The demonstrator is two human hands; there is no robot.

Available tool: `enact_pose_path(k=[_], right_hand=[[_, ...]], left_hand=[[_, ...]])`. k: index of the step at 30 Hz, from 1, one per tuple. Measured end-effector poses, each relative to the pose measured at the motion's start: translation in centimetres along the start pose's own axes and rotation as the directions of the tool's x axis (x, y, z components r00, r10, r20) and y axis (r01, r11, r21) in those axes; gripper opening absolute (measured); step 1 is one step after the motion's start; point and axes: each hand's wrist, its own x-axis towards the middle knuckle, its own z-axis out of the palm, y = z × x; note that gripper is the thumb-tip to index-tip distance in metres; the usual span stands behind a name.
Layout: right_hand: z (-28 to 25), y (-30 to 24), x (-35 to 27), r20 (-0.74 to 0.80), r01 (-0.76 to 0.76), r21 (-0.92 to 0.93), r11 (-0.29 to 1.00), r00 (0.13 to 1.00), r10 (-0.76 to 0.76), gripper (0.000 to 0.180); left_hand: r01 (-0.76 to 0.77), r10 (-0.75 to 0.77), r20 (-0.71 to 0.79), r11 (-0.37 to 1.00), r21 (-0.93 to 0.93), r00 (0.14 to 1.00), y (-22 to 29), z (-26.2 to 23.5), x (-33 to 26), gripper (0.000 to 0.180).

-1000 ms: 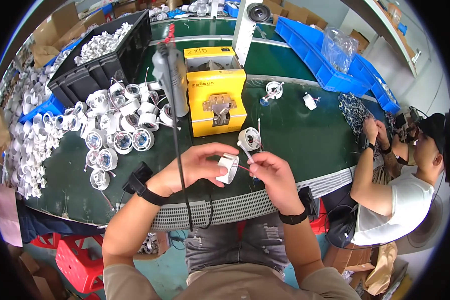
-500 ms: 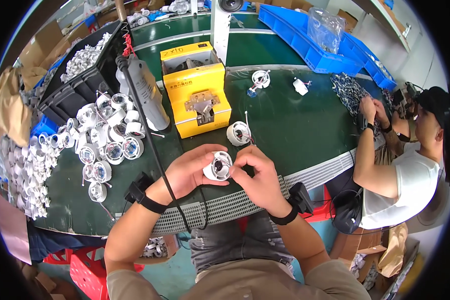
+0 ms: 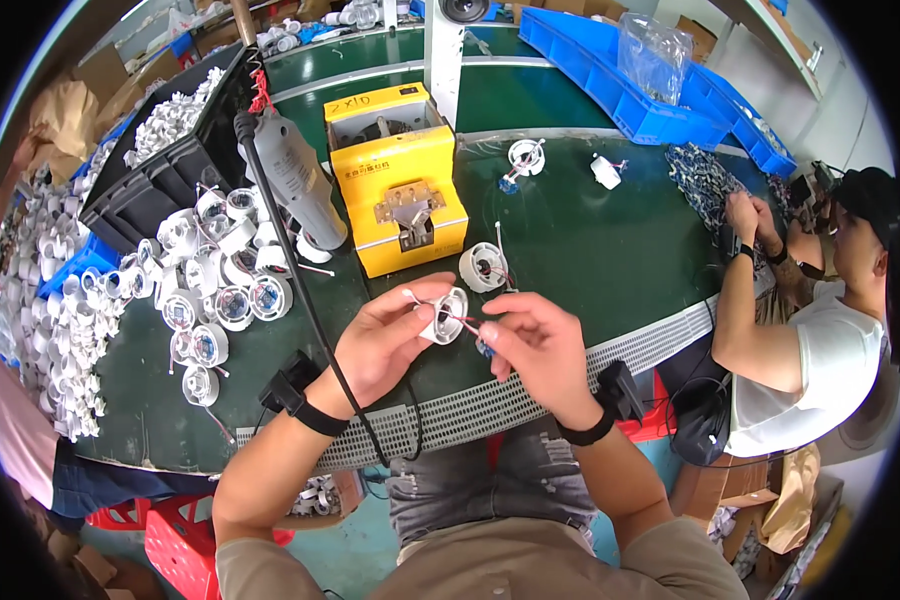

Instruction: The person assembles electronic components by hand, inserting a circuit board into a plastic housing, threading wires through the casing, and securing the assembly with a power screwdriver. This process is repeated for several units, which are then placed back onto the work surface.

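My left hand (image 3: 378, 348) grips a white round plastic housing (image 3: 444, 322) by its side, its open face tilted toward my right hand. My right hand (image 3: 550, 352) is closed in a pinch on a small blue circuit board (image 3: 484, 347) just outside the housing. Thin red and white wires (image 3: 467, 322) run from the housing to the board. Just beyond my hands stands another white housing (image 3: 482, 266) with wires, close to the yellow machine (image 3: 395, 190).
A cluster of white housings (image 3: 210, 270) lies left, beside a grey power tool (image 3: 298, 175) and a black crate (image 3: 160, 170). A black cable (image 3: 305, 280) crosses over my left wrist. Blue bins (image 3: 660, 125) stand far right. A co-worker (image 3: 785, 330) sits at the right.
My right hand has drawn back to the right, and the blue board and wires now show outside the housing. My left hand has tilted the housing. At far left, a person has moved.
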Motion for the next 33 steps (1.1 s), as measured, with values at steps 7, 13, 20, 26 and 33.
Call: enact_pose_path(k=[7,13,20,26,33], right_hand=[[0.9,1.8,1.3,0.074,0.255,0.073,0.964,0.963,-0.260,0.020],[0.4,2.7,1.7,0.078,0.376,-0.187,0.908,0.927,-0.367,0.022],[0.8,2.2,2.2,0.131,0.342,-0.046,0.938,0.933,-0.334,0.030],[-0.1,1.9,3.3,0.218,0.399,-0.237,0.886,0.910,-0.352,0.026],[-0.1,-0.6,4.7,0.399,0.218,-0.289,0.932,0.912,-0.089,0.024]], left_hand=[[0.017,0.012,0.269,0.994,-0.107,0.963,0.0,0.7,0.0,0.047],[0.013,0.011,0.259,0.996,-0.091,0.966,-0.1,1.3,-0.1,0.052],[0.000,0.038,0.221,0.985,-0.171,0.974,-0.5,1.7,-0.4,0.060],[0.093,-0.122,0.126,0.972,0.217,0.984,0.0,1.0,-0.3,0.061],[0.097,-0.158,0.111,0.902,0.420,0.981,1.7,0.4,-0.3,0.044]])
